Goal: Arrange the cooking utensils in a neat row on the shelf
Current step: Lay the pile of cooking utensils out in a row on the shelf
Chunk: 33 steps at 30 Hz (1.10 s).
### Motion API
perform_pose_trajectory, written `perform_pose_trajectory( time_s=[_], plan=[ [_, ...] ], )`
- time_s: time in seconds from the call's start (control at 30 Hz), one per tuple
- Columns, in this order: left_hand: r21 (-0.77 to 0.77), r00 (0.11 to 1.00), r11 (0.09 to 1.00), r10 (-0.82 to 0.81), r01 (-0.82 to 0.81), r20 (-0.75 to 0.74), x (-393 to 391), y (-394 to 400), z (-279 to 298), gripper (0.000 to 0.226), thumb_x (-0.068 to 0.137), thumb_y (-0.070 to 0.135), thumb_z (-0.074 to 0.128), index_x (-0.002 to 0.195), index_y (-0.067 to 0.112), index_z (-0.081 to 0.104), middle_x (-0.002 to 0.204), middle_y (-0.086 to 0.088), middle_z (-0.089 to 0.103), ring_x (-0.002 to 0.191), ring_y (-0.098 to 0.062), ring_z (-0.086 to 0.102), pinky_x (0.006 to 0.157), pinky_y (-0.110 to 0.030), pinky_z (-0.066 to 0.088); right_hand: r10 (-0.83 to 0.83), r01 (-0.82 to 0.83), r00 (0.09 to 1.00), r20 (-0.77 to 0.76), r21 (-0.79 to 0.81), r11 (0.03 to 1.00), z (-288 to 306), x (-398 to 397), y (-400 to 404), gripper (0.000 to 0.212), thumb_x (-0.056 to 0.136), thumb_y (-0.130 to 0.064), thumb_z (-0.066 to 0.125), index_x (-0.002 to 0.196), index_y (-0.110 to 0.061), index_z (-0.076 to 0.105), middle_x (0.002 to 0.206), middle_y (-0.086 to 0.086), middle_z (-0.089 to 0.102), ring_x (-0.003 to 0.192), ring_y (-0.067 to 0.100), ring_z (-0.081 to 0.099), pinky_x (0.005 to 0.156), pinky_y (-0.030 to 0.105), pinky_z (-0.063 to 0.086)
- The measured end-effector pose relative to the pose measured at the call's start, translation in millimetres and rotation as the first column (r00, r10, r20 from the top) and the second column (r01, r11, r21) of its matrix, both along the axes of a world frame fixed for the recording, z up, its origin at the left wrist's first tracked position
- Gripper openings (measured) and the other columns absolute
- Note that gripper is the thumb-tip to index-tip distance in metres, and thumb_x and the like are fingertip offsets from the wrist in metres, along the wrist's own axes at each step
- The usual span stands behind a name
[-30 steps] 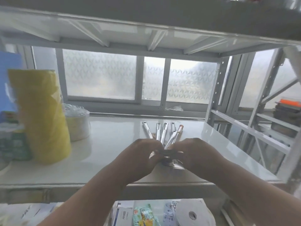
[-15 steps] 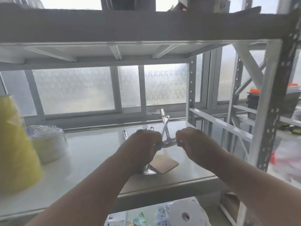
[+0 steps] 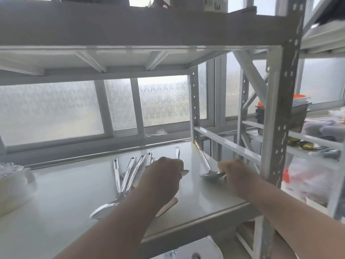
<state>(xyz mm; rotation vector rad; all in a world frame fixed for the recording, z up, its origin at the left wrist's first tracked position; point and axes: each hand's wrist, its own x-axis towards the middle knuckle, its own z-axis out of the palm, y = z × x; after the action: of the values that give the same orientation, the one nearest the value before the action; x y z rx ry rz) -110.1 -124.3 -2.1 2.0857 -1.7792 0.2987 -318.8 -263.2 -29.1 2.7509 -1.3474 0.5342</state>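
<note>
Several steel cooking utensils (image 3: 128, 172) lie on the white shelf (image 3: 65, 199), handles pointing toward the window. A large spoon bowl (image 3: 104, 212) rests near the shelf front. My left hand (image 3: 164, 172) covers a spoon (image 3: 177, 153) whose handle sticks out behind it, fingers closed on it. My right hand (image 3: 237, 176) grips the bowl end of a ladle (image 3: 204, 161) that lies apart at the right, its copper-tipped handle reaching the back corner post. A flat wooden spatula blade (image 3: 169, 205) shows under my left forearm.
The shelf's front right post (image 3: 276, 118) stands just right of my right hand. A white plastic-wrapped stack (image 3: 13, 184) sits at the shelf's far left. The upper shelf (image 3: 130, 34) hangs overhead. A neighbouring rack holds containers (image 3: 280, 113). A paper roll (image 3: 197, 253) lies below.
My hands have parted: the right one carried the ladle to the right side of the shelf and laid it flat. The raised utensils have come down onto the shelf. The camera turned right.
</note>
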Motion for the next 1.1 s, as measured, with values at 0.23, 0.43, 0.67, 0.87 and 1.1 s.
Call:
perform_pose_trajectory(
  time_s=[0.23,0.43,0.67,0.87,1.1],
  plan=[
    [0.091,1.000,0.996,-0.015,0.016,-0.011,-14.7,-25.7,-6.5,0.027,0.107,0.030,0.058,0.083,0.016,0.060,0.077,-0.001,0.049,0.075,-0.031,0.054,0.066,-0.033,0.040,0.004,-0.046,0.983,0.185,0.226,0.973,-5.5,5.9,12.3,0.060,0.081,-0.050,0.060,0.139,-0.038,0.051,0.156,-0.003,0.042,0.146,0.020,0.037,0.115,0.042,0.037],
    [0.175,1.000,0.984,-0.017,0.018,-0.003,-15.4,-41.4,-13.7,0.030,0.105,0.029,0.061,0.078,0.016,0.055,0.074,-0.001,0.044,0.067,-0.028,0.051,0.064,-0.034,0.042,0.099,-0.101,0.972,0.211,-0.003,0.995,-12.7,14.1,-3.5,0.018,0.096,-0.038,0.065,0.080,-0.029,0.067,0.080,-0.010,0.066,0.082,0.022,0.065,0.075,0.041,0.056],
    [0.193,0.994,0.979,-0.045,0.064,-0.100,-41.3,-67.4,-12.3,0.018,0.105,0.022,0.058,0.091,0.011,0.061,0.095,-0.011,0.053,0.078,-0.033,0.053,0.070,-0.037,0.048,0.020,-0.014,0.997,0.079,-0.070,0.997,-3.8,-1.0,-6.8,0.035,0.099,-0.031,0.057,0.066,-0.028,0.044,0.068,-0.003,0.062,0.069,0.025,0.062,0.065,0.038,0.052],
    [0.169,0.996,0.983,-0.059,0.071,-0.074,-61.6,-74.0,-11.8,0.012,0.102,0.007,0.056,0.106,0.010,0.068,0.106,-0.013,0.062,0.098,-0.037,0.068,0.072,-0.037,0.048,0.013,-0.012,1.000,0.009,-0.097,0.995,1.9,-7.5,7.2,0.015,0.102,-0.032,0.054,0.096,-0.026,0.066,0.090,-0.003,0.071,0.085,0.026,0.067,0.066,0.032,0.041],
    [0.205,0.996,0.975,-0.070,0.081,-0.059,-61.6,-68.1,-8.6,0.013,0.102,0.007,0.055,0.093,0.017,0.059,0.092,-0.006,0.050,0.096,-0.036,0.067,0.072,-0.038,0.050,0.027,-0.026,0.998,0.051,-0.032,0.999,-2.9,-10.6,8.9,0.014,0.101,-0.023,0.052,0.089,-0.026,0.059,0.080,-0.002,0.064,0.076,0.028,0.062,0.064,0.036,0.048]
  ],
)
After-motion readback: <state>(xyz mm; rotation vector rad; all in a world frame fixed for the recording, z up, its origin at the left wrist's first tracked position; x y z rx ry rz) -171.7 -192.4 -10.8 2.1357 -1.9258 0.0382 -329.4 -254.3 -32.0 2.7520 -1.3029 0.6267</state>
